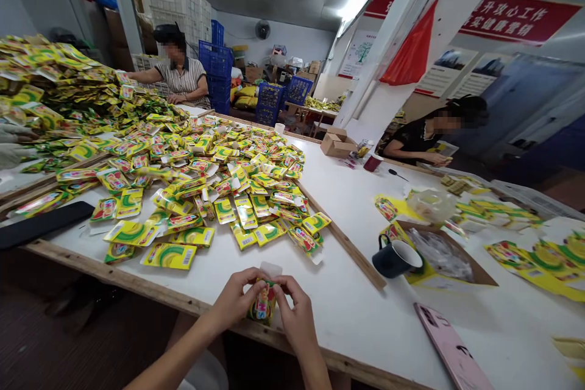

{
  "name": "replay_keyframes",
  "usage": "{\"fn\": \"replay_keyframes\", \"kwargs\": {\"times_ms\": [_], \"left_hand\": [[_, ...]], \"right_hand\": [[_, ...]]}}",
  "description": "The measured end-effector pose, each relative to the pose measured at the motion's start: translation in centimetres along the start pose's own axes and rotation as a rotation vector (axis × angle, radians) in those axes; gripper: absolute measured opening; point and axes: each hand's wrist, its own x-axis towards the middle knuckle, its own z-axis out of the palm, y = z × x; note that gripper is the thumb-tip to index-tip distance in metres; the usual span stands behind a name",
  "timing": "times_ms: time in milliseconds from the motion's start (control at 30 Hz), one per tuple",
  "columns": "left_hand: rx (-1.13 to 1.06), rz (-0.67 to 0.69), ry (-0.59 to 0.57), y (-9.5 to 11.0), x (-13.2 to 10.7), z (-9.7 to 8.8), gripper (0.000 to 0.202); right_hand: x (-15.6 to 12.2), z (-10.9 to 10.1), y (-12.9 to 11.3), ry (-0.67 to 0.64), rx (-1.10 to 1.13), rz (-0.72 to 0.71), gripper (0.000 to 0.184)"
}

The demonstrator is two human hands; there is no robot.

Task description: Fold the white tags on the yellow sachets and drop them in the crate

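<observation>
Near the front edge of the white table, my left hand (236,297) and my right hand (295,311) hold a small yellow-and-green carton (262,304) between them. Colourful lettering runs down its face, and a pale flap (271,269) sticks up at its top. My fingers and thumbs pinch the upper end from both sides; whether anything is inside is hidden. Just beyond my hands lies a wide heap of similar cartons (219,186), many with white flaps showing. A few loose cartons (169,256) rest nearest the front edge, left of my hands.
A wooden strip (342,234) borders the heap. To the right are a dark mug (397,256), a box of clear plastic bags (441,256), a pink phone (450,344) and printed sheets (543,259). A black flat object (46,223) lies left. Two people (187,76) (425,137) sit across.
</observation>
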Motion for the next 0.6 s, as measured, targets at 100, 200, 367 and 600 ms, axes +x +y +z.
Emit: {"fn": "replay_keyframes", "kwargs": {"times_ms": [100, 200, 367, 600], "left_hand": [[-0.081, 0.028, 0.059, -0.3, 0.2, 0.1, 0.016], [-0.203, 0.001, 0.111, -0.7, 0.1, 0.4, 0.024], [-0.063, 0.012, 0.089, -0.3, -0.1, 0.5, 0.014], [-0.059, -0.094, 0.168, 0.5, 0.4, 0.9, 0.018]], "right_hand": [[0.2, 0.5, 0.6, 0.108, 0.039, -0.018, 0.013], [-0.1, 1.0, 1.2, 0.194, 0.115, 0.008, 0.020], [-0.4, 0.8, 0.6, 0.122, 0.033, -0.064, 0.012], [0.3, 0.8, -0.3, 0.174, -0.010, 0.004, 0.017]]}}
